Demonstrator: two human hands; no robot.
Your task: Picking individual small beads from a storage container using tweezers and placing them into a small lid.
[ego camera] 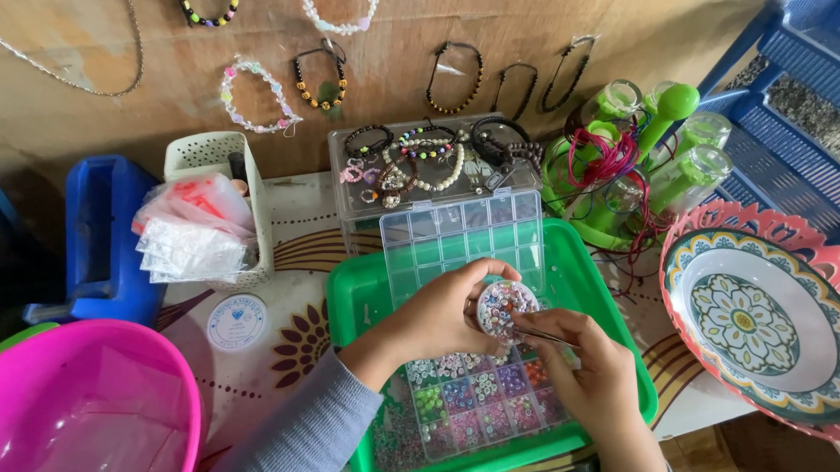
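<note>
At the far left a pink plastic basin (86, 415) sat at the table's edge, with a blue container (104, 238) behind it. Next came a white perforated basket (203, 155) stuffed with small clear plastic bags (190, 249), and in front of it a round white spool of cord (236, 322) lay on the flower-patterned tablecloth (294, 347).

In the middle stood a green tray (357, 294) holding a clear compartment box (482, 401) of sorted coloured beads, its lid (464, 239) raised upright behind. The left hand (441, 314), reaching in from a grey sleeve, was curled with thumb and fingers closed around a small round container of beads (504, 307), holding it above the box. The right hand (583, 375) sat just beside it, fingers pinched together on a thin needle-like tool (546, 335) whose tip touched the round container (whether a bead sat on the tip could not be told).

Behind the tray a clear case (431, 161) carried finished bracelets on top, and more bracelets (321, 81) hung on the brown wall above.

To the right stood a green rack of glasses (659, 144) tangled with red cord (608, 155), then a patterned plate (768, 331) with a pink scalloped rim, and a blue crate (787, 93) in the far corner.
</note>
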